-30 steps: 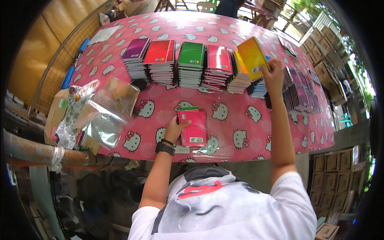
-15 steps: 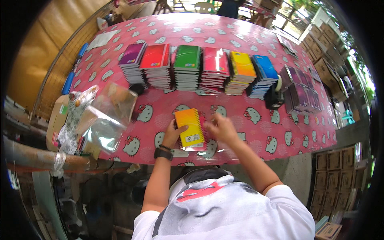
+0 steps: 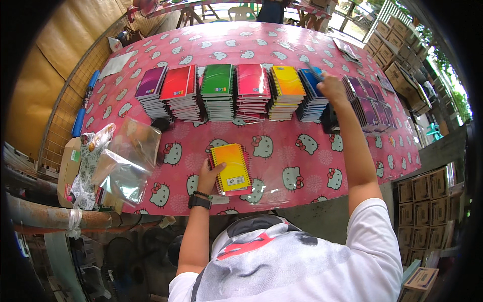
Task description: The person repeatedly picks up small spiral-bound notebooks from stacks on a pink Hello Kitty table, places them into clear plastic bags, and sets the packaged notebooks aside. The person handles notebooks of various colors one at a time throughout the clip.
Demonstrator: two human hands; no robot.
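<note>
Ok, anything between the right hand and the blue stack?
Nothing visible: the right hand is at the top of the blue stack. The black object stands beside the stack, not between.

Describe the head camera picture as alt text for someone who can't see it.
A person's left hand holds a yellow spiral notebook over a pink one at a pink patterned table, while the right hand is at a blue notebook stack. Left of it, purple, red, green, pink and yellow stacks form a row; clear plastic sheets lie at left.
</note>
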